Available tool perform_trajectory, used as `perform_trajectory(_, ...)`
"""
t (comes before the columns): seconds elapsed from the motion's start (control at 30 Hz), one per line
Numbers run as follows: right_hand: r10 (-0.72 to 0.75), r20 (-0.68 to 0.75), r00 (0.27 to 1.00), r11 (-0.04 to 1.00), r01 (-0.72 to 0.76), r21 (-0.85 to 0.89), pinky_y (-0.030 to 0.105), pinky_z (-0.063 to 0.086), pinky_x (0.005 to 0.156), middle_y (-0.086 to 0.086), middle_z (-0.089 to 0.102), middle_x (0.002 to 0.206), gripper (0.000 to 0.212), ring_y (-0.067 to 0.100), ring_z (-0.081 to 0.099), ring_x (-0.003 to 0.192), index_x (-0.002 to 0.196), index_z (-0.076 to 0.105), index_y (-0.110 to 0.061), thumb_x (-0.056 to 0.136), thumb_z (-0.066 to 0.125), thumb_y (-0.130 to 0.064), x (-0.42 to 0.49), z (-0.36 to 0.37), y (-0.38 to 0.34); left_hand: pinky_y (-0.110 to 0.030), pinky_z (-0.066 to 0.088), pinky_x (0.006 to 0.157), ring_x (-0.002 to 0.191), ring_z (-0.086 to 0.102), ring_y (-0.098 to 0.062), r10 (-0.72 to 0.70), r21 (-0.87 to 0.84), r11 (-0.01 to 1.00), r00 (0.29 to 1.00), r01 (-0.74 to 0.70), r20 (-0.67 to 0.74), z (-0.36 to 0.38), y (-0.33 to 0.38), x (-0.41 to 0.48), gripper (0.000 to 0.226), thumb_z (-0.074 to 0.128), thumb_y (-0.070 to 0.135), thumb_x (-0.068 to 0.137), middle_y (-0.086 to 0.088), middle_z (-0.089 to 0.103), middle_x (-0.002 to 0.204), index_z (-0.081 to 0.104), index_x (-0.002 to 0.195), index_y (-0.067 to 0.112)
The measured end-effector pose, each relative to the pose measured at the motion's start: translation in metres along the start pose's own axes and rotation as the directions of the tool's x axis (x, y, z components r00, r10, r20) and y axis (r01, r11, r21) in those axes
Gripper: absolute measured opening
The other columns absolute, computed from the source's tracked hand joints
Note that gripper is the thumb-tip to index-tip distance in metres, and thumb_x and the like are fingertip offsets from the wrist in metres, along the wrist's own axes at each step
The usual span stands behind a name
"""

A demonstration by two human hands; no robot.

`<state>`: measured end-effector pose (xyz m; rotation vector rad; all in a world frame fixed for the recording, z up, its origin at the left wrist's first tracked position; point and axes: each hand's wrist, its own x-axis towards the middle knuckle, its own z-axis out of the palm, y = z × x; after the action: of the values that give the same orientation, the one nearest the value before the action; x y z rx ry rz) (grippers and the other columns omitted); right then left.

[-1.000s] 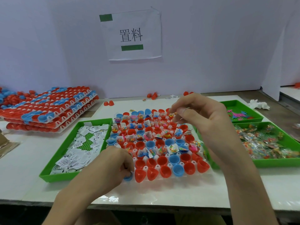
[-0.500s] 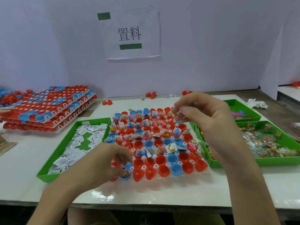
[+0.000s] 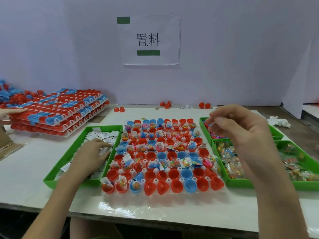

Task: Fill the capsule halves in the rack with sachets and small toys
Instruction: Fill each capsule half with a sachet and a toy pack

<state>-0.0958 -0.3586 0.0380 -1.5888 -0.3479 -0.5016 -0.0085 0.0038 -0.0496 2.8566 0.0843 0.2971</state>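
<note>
Figure: A paper sign is hanging on the wall; a crumpled tissue is lying far right; stacked racks are sitting left.

A white-topped table, glossy at its near edge, carries the rack of capsule halves in the middle. Just left of the rack sits a green tray of sachets. Just right of it are two more green trays, the nearer tray full of bagged toys and the farther tray partly hidden. Further left is a stack of filled racks (several deep). Behind the rack lie loose red halves, and far right a crumpled tissue.
</note>
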Motion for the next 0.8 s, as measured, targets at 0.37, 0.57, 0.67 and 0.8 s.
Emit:
perform_trajectory(0.37, 0.12, -0.218, 0.969, 0.99, -0.1, 0.101, 0.022, 0.057, 0.071, -0.001, 0.075, 0.085, 0.028, 0.012, 0.067, 0.074, 0.085, 0.076, -0.025, 0.096, 0.057, -0.006, 0.012, -0.028, 0.017, -0.036, 0.051, 0.075, 0.078, 0.059, -0.006, -0.059, -0.272, 0.962, 0.992, 0.027, -0.11, 0.001, -0.002, -0.003, 0.005, 0.071, 0.02, 0.09, 0.001, 0.07, 0.093, 0.075, 0.087, 0.021)
perform_trajectory(0.57, 0.209, -0.314, 0.926, 0.805, -0.345, -0.483, 0.035, 0.054, 0.082, 0.002, 0.071, 0.111, 0.016, 0.016, 0.067, 0.09, 0.104, 0.071, -0.024, 0.095, 0.062, -0.013, 0.07, -0.056, 0.089, -0.033, 0.044, 0.071, 0.077, 0.058, -0.01, -0.05, -0.321, 0.947, 0.983, -0.009, -0.175, 0.002, -0.003, -0.002, 0.005, 0.069, 0.017, 0.091, 0.003, 0.066, 0.088, 0.074, 0.09, 0.018)
perform_trajectory(0.67, 0.456, -0.15, 0.877, 0.405, -0.355, -0.843, 0.04, 0.047, 0.098, 0.008, 0.061, 0.134, 0.037, 0.028, 0.061, 0.117, 0.134, 0.058, -0.018, 0.099, 0.059, -0.026, 0.088, -0.069, 0.133, -0.036, 0.045, 0.074, 0.079, 0.059, -0.018, -0.082, -0.356, 0.934, 0.968, -0.007, -0.235, 0.001, -0.005, -0.002, 0.007, 0.068, 0.015, 0.092, -0.002, 0.069, 0.091, 0.074, 0.094, 0.014)
perform_trajectory(0.8, 0.438, -0.123, 0.89, 0.374, -0.305, -0.876, 0.045, 0.055, 0.086, 0.003, 0.07, 0.112, 0.016, 0.025, 0.068, 0.082, 0.111, 0.067, -0.031, 0.099, 0.058, -0.028, 0.091, -0.069, 0.155, -0.035, 0.046, 0.076, 0.08, 0.061, -0.018, -0.114, -0.413, 0.911, 0.96, -0.003, -0.257, 0.001, -0.007, -0.001, 0.008, 0.068, 0.013, 0.092, -0.003, 0.07, 0.089, 0.074, 0.096, 0.014)
